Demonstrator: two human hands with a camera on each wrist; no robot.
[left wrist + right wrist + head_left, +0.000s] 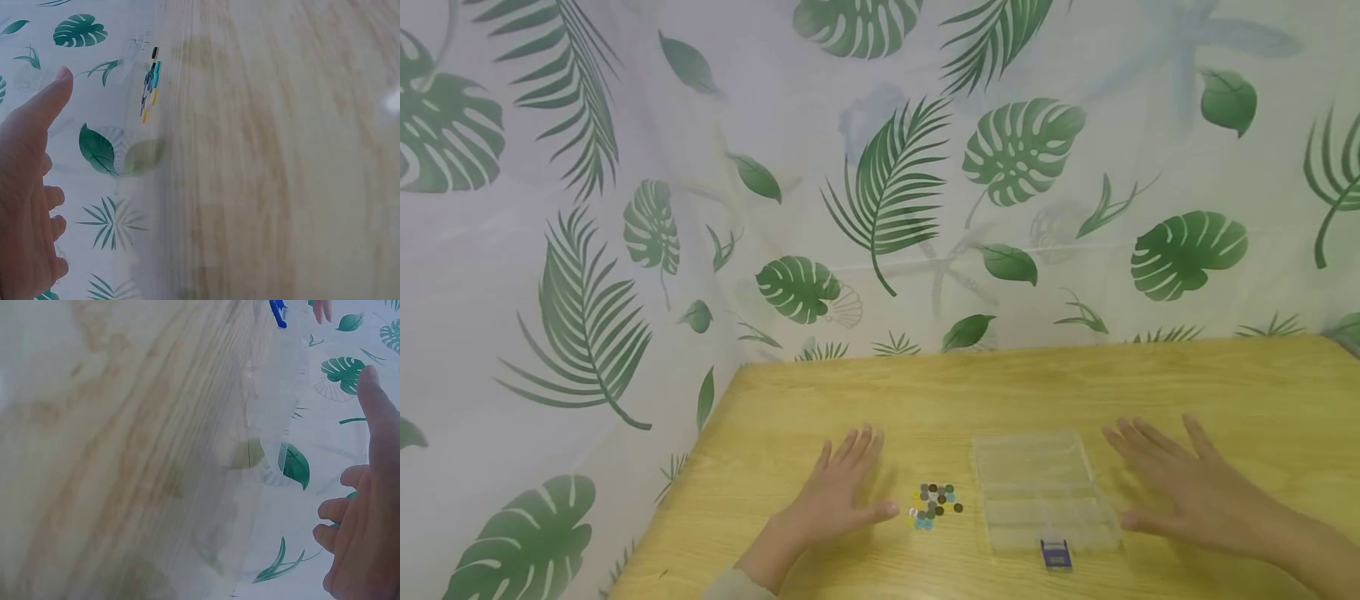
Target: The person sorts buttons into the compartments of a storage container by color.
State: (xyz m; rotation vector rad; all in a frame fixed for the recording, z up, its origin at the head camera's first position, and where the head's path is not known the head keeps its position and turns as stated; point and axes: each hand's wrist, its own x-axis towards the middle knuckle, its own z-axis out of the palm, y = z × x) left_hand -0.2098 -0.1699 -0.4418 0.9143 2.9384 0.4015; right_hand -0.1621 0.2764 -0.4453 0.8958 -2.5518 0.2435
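In the head view my left hand (840, 492) is spread over the table to the left of a loose cluster of small round buttons (934, 505). Its thumb points towards them and holds nothing. The buttons are dark, grey, green, yellow and light blue. Right of them lies a clear plastic compartment box (1037, 492) with a blue latch (1056, 554) at its near edge. What its compartments hold, if anything, I cannot tell. Beyond the box's right side, my right hand (1187, 492) is spread with straight fingers, gripping nothing. Both wrist views show the hands apart from the objects.
The yellow wood-grain table (1000, 387) reaches back to a white sheet (910, 308) printed with green leaves. That sheet also runs along the table's left side. Buttons and box sit close together between the hands.
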